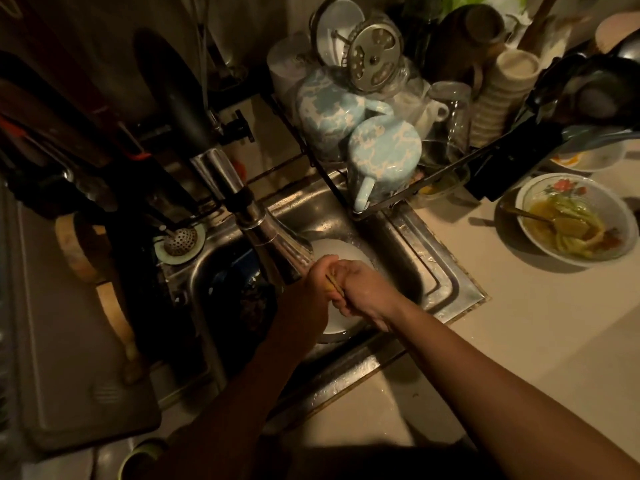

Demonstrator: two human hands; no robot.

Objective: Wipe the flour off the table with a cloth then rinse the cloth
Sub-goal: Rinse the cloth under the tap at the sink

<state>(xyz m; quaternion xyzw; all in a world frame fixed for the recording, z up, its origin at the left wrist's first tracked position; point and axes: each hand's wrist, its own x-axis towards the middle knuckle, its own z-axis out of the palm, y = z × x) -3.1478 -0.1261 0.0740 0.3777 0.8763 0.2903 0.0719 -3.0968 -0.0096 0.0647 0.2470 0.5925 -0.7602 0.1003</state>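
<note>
Both hands meet over the steel sink (429,268), just under the chrome tap spout (273,244). My left hand (320,275) and my right hand (363,289) are clenched together around a small yellowish cloth (333,285), of which only a thin strip shows between the fingers. A white plate (343,249) lies in the sink below the hands. I cannot make out running water in the dim light.
A dish rack (381,206) with blue mugs (381,157), glasses and stacked bowls stands behind the sink. A flowered bowl of food with a spoon (575,220) sits on the pale counter (519,323) at right. A cutting board (62,341) lies at left.
</note>
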